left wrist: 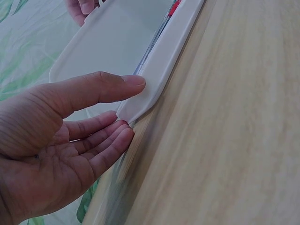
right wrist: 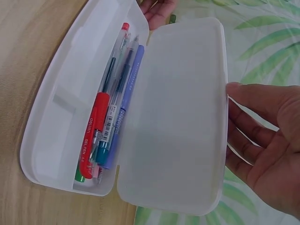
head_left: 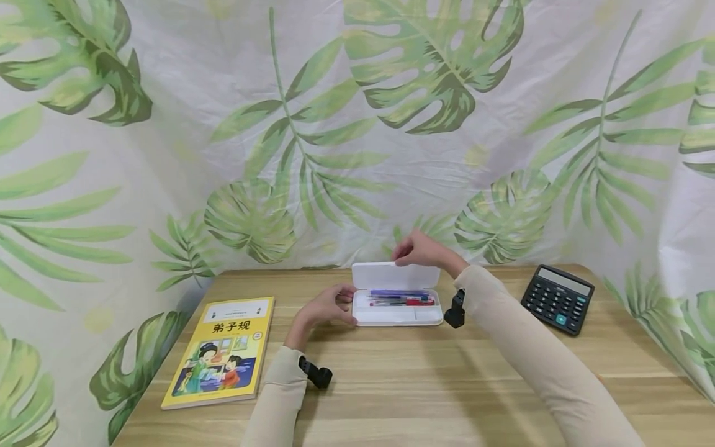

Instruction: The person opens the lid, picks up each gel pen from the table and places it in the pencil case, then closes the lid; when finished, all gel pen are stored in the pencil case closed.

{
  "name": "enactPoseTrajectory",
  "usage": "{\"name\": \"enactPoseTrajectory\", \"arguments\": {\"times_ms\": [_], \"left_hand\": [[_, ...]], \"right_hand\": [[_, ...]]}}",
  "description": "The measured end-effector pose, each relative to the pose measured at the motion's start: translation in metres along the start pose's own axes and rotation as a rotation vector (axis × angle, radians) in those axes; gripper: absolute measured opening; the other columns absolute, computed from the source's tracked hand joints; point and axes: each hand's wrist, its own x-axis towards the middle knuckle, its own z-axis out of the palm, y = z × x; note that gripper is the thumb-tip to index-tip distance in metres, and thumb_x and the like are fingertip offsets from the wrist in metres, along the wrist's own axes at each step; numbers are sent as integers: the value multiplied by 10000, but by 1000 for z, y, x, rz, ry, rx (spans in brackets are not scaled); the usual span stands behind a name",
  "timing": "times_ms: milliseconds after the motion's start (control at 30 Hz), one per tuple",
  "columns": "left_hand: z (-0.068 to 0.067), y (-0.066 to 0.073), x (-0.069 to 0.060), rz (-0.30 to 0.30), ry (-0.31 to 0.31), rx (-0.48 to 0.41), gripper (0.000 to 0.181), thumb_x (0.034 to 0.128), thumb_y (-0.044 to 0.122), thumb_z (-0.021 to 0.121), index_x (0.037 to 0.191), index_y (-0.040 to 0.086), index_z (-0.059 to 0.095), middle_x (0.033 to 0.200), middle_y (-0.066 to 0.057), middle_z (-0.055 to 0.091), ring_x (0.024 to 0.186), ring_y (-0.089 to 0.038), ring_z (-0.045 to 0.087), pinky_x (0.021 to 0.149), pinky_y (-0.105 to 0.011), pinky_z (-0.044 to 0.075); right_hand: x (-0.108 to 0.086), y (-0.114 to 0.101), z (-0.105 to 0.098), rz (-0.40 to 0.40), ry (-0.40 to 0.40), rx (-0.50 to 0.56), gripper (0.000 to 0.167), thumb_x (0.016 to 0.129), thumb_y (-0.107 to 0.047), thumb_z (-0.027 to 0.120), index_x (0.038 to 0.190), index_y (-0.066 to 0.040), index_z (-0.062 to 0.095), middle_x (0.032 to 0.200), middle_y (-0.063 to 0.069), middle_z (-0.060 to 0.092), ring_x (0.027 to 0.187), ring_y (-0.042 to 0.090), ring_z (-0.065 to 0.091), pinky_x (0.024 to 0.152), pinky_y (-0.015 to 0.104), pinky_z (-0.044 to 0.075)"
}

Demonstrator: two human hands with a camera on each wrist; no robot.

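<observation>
A white plastic pencil case lies with its lid raised near the table's back edge. My left hand holds the case's left end, its thumb over the rim and the other fingers against the end in the left wrist view. At the lid's free edge, my right hand pinches it between thumb and fingers. Inside the case, the right wrist view shows a red gel pen, a clear pen with a teal tip and a purple pen lying side by side. A shallow divider crosses the front compartment.
To the left lies a yellow book with an illustrated cover. A black calculator sits at the right back of the wooden table. Behind the table hangs a leaf-patterned cloth.
</observation>
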Motion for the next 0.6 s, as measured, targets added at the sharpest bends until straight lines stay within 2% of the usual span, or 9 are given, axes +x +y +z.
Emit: {"name": "enactPoseTrajectory", "arguments": {"times_ms": [167, 300, 500, 600], "left_hand": [[2, 3, 2, -64, 11, -3, 776, 705, -70, 829, 1390, -116, 468, 1354, -284, 537, 1262, -406, 530, 1089, -479, 480], [2, 3, 2, -67, 12, 5, 780, 709, -76, 827, 1394, -127, 458, 1351, -293, 539, 1258, -411, 531, 1080, -480, 486], [2, 5, 2, -63, 13, 8, 774, 710, -76, 825, 1384, -135, 448, 1337, -296, 542, 1241, -404, 541, 1072, -480, 491], [3, 5, 3, -72, 15, 9, 784, 712, -70, 829, 1390, -129, 440, 1336, -286, 541, 1223, -388, 549, 1070, -478, 489]], "right_hand": [[-7, 0, 3, -13, -24, 2, 139, 899, -11, 728, 1026, 29, 767, 956, 137, 774, 838, 132, 692, 782, 258, 573], [-14, -2, 7, -20, -41, 2, 135, 895, -12, 735, 1022, 9, 774, 951, 121, 772, 839, 134, 693, 782, 272, 580], [-24, -1, 17, -51, -38, -6, 138, 875, -1, 750, 1008, 33, 769, 914, 116, 767, 808, 113, 681, 752, 257, 585], [-29, 0, 23, -46, -36, -27, 120, 869, -9, 759, 987, 3, 778, 907, 90, 769, 804, 99, 680, 744, 249, 584]]}}
